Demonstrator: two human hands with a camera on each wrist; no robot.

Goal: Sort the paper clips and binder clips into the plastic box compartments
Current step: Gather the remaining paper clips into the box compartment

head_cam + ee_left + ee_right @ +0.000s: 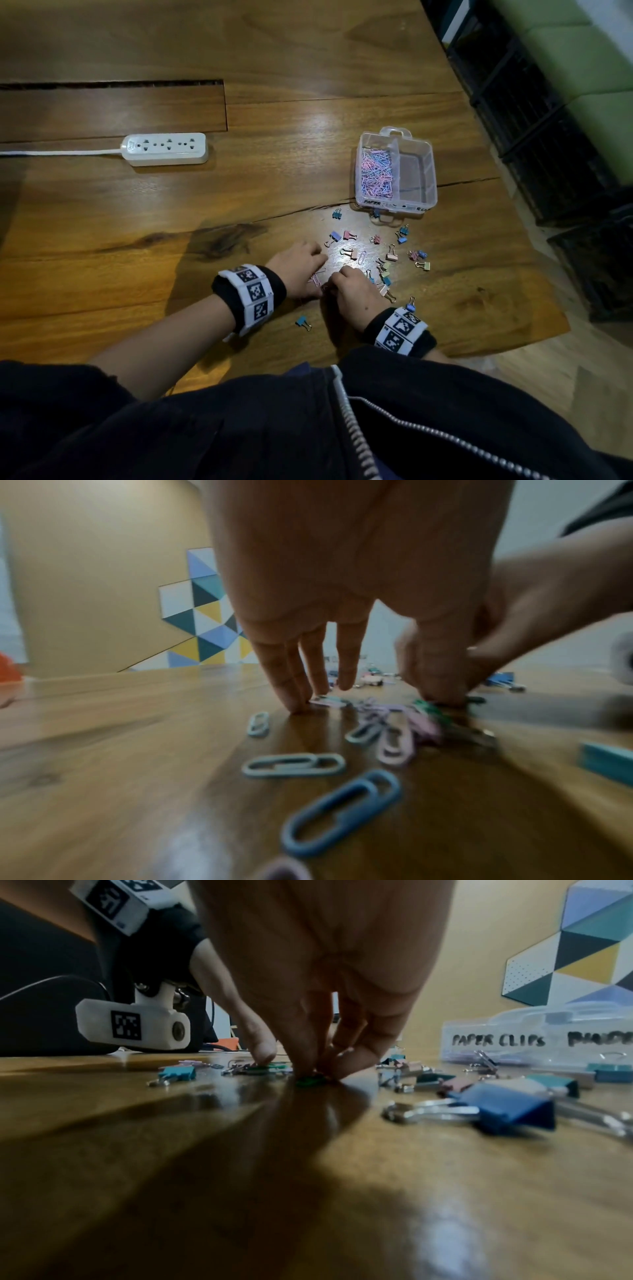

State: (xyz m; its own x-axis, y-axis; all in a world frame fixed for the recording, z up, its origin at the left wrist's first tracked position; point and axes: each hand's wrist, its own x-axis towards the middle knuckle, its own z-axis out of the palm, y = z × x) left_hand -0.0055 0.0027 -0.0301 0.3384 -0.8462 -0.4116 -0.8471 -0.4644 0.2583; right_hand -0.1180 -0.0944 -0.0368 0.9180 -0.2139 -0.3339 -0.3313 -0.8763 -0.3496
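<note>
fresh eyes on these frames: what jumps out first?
Both hands meet low on the wooden table, the left hand and right hand working fingertips-down in a litter of pastel paper clips and binder clips. Beyond them stands the clear plastic box: its left compartment is heaped with paper clips, its right one looks empty.

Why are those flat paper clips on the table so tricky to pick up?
Probably because each paper clip is thin wire lying flat on the glossy wooden table, so fingertips likely slide over it. They look light, so a push would likely skate them along. They won't roll.
</note>
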